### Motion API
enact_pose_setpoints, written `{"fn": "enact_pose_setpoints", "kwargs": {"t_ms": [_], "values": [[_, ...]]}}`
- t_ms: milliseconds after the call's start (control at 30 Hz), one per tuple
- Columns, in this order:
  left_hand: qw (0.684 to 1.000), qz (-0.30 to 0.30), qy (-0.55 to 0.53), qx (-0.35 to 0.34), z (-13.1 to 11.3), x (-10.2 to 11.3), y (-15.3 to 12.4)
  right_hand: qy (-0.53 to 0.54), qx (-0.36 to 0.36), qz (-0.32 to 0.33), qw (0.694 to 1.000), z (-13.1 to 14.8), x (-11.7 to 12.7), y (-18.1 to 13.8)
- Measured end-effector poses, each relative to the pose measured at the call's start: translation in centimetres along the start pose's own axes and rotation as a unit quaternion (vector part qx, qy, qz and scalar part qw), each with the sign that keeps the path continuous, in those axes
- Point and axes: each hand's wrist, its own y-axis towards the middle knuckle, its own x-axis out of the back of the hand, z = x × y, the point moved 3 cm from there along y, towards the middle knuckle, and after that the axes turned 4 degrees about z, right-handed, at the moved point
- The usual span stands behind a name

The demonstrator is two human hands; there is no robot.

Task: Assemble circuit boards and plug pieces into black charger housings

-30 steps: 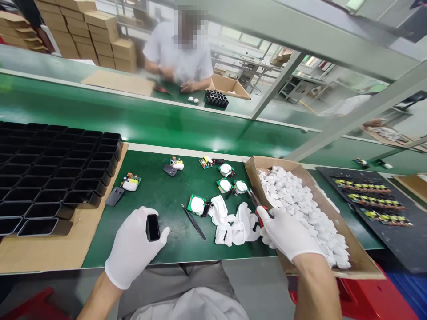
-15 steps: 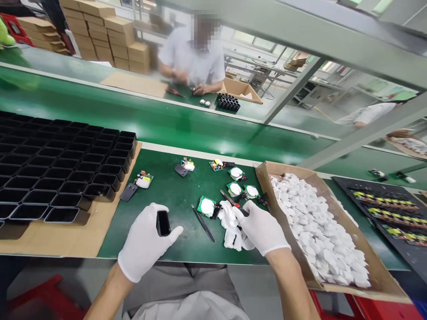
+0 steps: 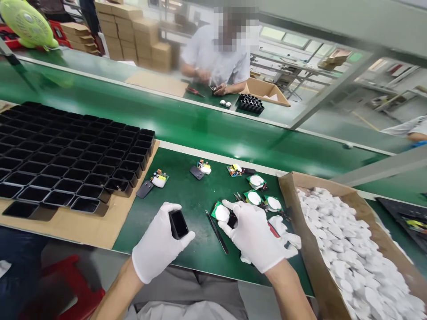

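Note:
My left hand (image 3: pixel 155 246), in a white glove, grips a small black plastic case (image 3: pixel 179 223) with its open side facing up. My right hand (image 3: pixel 256 235), also gloved, has its thumb and fingers closed about the dark end of a green circuit board (image 3: pixel 220 212) that carries a white pad. Just left of that board lies a pair of black tweezers (image 3: pixel 217 233). Partly under my right hand are a crumpled white cloth or glove (image 3: pixel 283 226) and a tool with a red handle (image 3: pixel 274 230), mostly hidden.
Rows of black cases (image 3: pixel 86 204) stand on cardboard at left. Several circuit boards (image 3: pixel 160 178) lie along the table's back. At right is a cardboard box (image 3: pixel 302 249) of white pads (image 3: pixel 347 249). Beyond the green partition a person (image 3: pixel 216 58) works.
My right hand has gone from the crumpled white cloth to the nearest circuit board and closed on its dark end. My left hand still holds the case. The view has shifted.

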Motion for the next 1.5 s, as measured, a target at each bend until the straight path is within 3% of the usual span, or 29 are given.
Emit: {"fn": "enact_pose_setpoints", "kwargs": {"t_ms": [167,233,300,367,433,500,600,767,933,1000,1100,1200,1300,1367,1467,1500], "values": [[0.999,-0.003,-0.042,0.029,-0.4,0.2,0.5,-0.028,-0.006,-0.049,0.998,0.3,0.2,4.0],[0.998,-0.026,-0.052,0.025,-0.6,0.4,0.7,-0.030,0.005,-0.081,0.996,2.0,1.2,5.8],[0.995,-0.071,-0.074,0.011,-0.6,0.9,0.7,0.008,0.059,-0.089,0.994,4.9,2.1,7.8],[0.986,-0.119,-0.113,0.000,-0.4,1.6,0.5,0.053,0.177,-0.035,0.982,8.7,2.6,10.2],[0.974,-0.163,-0.158,0.005,0.1,2.3,0.2,0.044,0.299,0.066,0.951,12.3,2.4,12.6],[0.963,-0.188,-0.192,0.029,0.6,2.8,0.1,0.027,0.354,0.121,0.927,14.7,2.1,15.0],[0.969,-0.183,-0.156,0.054,0.7,3.0,0.3,0.010,0.365,0.141,0.920,16.0,1.6,17.9],[0.984,-0.153,0.062,0.072,0.7,3.8,0.5,0.023,0.283,0.092,0.954,14.2,1.6,19.0],[0.976,-0.162,0.106,0.098,2.8,7.1,-0.3,0.140,0.206,0.100,0.963,11.1,3.1,17.4],[0.970,-0.179,0.134,0.099,3.4,8.1,-0.4,0.269,0.167,0.127,0.940,10.2,4.0,16.1],[0.964,-0.191,0.173,0.073,3.1,8.3,-0.5,0.380,0.144,0.144,0.902,9.4,5.0,13.5],[0.949,-0.235,0.207,0.048,1.3,8.7,-1.4,0.456,0.133,0.107,0.873,8.5,4.7,11.1],[0.921,-0.282,0.266,-0.021,-1.1,11.3,-1.7,0.552,0.096,0.046,0.827,6.9,3.2,9.6],[0.915,-0.221,0.332,-0.058,-2.2,13.8,-0.3,0.609,0.075,0.026,0.789,6.0,2.0,9.2],[0.898,-0.044,0.437,0.001,-2.2,17.2,3.9,0.645,0.062,0.010,0.762,5.3,1.0,9.0],[0.894,-0.012,0.447,0.004,-2.1,18.0,5.3,0.646,0.060,0.004,0.761,5.2,0.9,8.9]]}}
